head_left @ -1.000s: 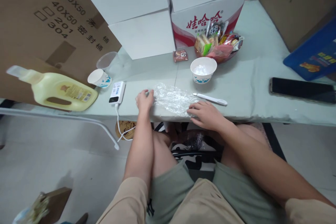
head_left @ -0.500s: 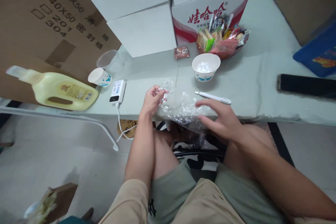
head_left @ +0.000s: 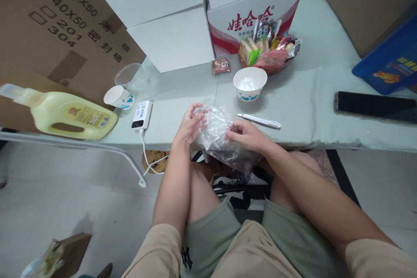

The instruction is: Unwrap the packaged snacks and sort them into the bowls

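A crumpled sheet of clear plastic film (head_left: pixel 216 132) hangs over the table's front edge, down between my knees. My left hand (head_left: pixel 191 124) pinches its left side. On its right side, the fingers of my right hand (head_left: pixel 244 134) are closed on the film. Just beyond my right hand lies a white pen-shaped cutter (head_left: pixel 259 120). Farther back stands a paper bowl (head_left: pixel 250 84) with a blue leaf print and clear crumpled plastic inside.
Around the table are a basket of packaged snacks (head_left: pixel 269 68), a small brown packet (head_left: pixel 220 66), a black phone (head_left: pixel 374 106), a white power bank (head_left: pixel 142 115) with a cable, a tipped paper cup (head_left: pixel 119 97) and a yellow detergent bottle (head_left: pixel 70 113). Boxes (head_left: pixel 172 41) stand behind.
My right hand has moved left and closed on the plastic film, its fingers apart before. The film is lifted and bunched between both hands. The whole view has shifted slightly.
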Available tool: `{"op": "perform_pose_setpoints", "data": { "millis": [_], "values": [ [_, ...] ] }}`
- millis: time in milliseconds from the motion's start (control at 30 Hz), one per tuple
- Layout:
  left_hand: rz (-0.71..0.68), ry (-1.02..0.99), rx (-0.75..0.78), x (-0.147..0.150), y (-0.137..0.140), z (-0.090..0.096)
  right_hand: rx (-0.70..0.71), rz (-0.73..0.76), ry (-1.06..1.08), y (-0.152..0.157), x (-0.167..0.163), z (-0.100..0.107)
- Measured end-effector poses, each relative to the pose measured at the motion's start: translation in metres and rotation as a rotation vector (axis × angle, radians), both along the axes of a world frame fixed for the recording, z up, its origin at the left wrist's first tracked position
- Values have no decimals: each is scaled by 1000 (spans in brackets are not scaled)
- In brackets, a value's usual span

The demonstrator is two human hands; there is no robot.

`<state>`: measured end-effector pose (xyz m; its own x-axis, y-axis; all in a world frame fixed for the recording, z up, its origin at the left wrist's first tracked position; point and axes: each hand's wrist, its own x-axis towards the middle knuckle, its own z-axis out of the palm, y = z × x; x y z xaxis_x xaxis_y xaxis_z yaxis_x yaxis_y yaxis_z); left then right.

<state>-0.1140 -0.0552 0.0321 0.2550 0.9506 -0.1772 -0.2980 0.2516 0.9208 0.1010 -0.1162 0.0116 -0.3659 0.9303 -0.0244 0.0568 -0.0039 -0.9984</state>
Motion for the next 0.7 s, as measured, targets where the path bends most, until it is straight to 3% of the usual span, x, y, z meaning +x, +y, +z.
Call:
{"op": "perform_pose_setpoints", "data": {
  "millis": [100, 167, 233, 300, 467, 700],
  "values": [
    [157, -7, -147, -7, 0, -1, -87, -143, 108, -2, 1, -4],
    [70, 37, -274, -4, -7, -1, -87, -268, 153, -1, 0, -9],
    [-111, 126, -323, 5, -18, -1, -92, -370, 199, 2, 0, -12],
    [-197, 229, -228, 16, -28, -1, -126, -419, 250, 3, 1, -14],
    [-100, 363, 140, 21, -28, -6, -197, -376, 204, -2, 13, -11],
    [-150, 485, 390, 14, -20, -19, -63, -455, 32, -6, 25, -17]
  ]
}}
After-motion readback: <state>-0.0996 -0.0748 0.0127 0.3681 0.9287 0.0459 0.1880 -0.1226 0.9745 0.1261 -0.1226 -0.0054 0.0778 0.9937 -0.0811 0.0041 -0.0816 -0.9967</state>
